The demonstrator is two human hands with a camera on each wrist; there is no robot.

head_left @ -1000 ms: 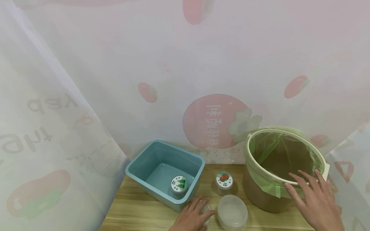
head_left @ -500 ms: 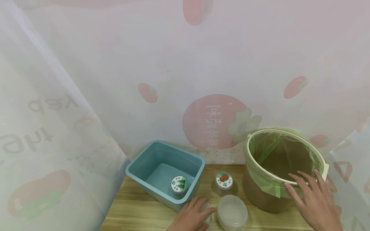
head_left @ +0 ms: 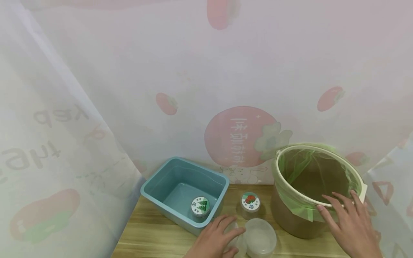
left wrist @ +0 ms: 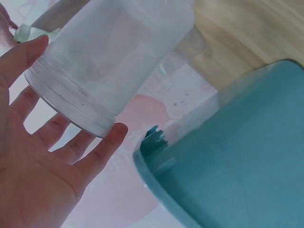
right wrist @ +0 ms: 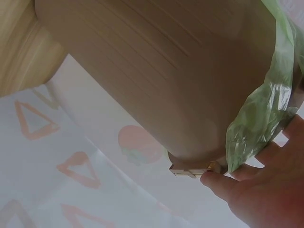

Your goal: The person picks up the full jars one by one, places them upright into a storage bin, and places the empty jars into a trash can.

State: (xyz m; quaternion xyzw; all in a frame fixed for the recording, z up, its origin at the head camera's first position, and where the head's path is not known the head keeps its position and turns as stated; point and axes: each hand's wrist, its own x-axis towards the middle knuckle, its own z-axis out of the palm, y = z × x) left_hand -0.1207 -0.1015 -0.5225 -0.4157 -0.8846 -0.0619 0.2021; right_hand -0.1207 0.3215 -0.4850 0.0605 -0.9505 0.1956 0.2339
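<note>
Here, with a tub (head_left: 180, 195) beside it, the left grip (head_left: 213, 236) pinches a clear jar (left wrist: 118, 52); the right grip (head_left: 354, 224) rests spread on a bin (head_left: 295, 226). Even pressure should prevent slipping.

Fruit-print sheets (head_left: 135, 71) around a tabletop (head_left: 161, 233) suggest a booth.

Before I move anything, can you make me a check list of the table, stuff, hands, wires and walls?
Surface: wooden table with streaky grain.
Job's things: clear jar at the left hand; second jar beside it; red-pictured jar farther back; blue tub with green-pictured jar inside; brown bin lined with green bag.
Clutter: nothing seen.
Hands: left hand around the clear jar; right hand resting on the bin's edge.
Cables: nothing seen.
Surroundings: pale walls with red fruit pictures.
</note>
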